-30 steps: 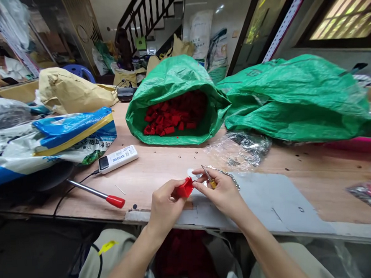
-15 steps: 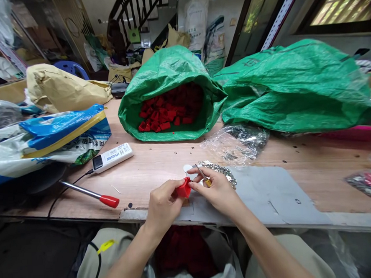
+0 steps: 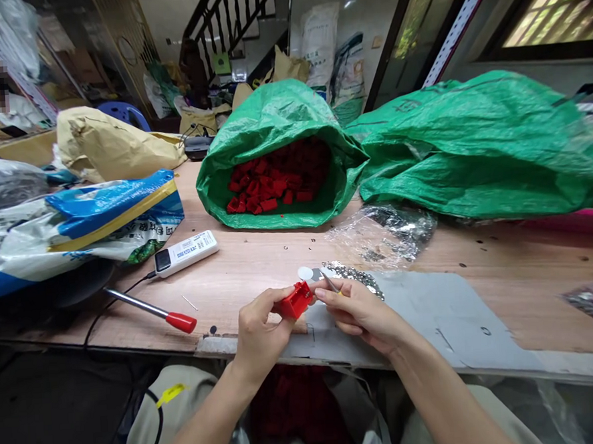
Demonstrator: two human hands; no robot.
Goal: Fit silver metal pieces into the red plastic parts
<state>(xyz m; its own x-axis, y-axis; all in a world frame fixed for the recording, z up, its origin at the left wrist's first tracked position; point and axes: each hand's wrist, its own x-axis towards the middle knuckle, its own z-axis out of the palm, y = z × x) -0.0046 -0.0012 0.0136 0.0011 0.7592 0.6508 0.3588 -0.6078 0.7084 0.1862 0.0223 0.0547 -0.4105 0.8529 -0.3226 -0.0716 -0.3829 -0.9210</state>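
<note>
My left hand (image 3: 263,328) pinches a small red plastic box (image 3: 296,301) whose hollow side is turned up and toward the right. Close to the box's right edge, my right hand (image 3: 359,312) is closed on a slim pointed metal tool with a yellow handle (image 3: 331,284). The tool's tip points up and away, and the palm hides most of the handle. Whether the right fingertips touch the box or hold a small part as well, I cannot make out. Just behind the hands lies a pile of small shiny metal parts (image 3: 357,273), beside a white disc (image 3: 305,274).
A green sack (image 3: 279,109) lies open at the back, holding red boxes (image 3: 264,187); another green sack (image 3: 472,144) sits to its right. A grey sheet (image 3: 432,307) covers the front edge. Leftward are a red-tipped lever (image 3: 181,322) and a white device (image 3: 188,252). A person (image 3: 19,115) sits far left.
My right hand has drawn slightly right from the box, and the tool has turned within its grip. The red box has tilted, showing more of its hollow side. The view has shifted slightly.
</note>
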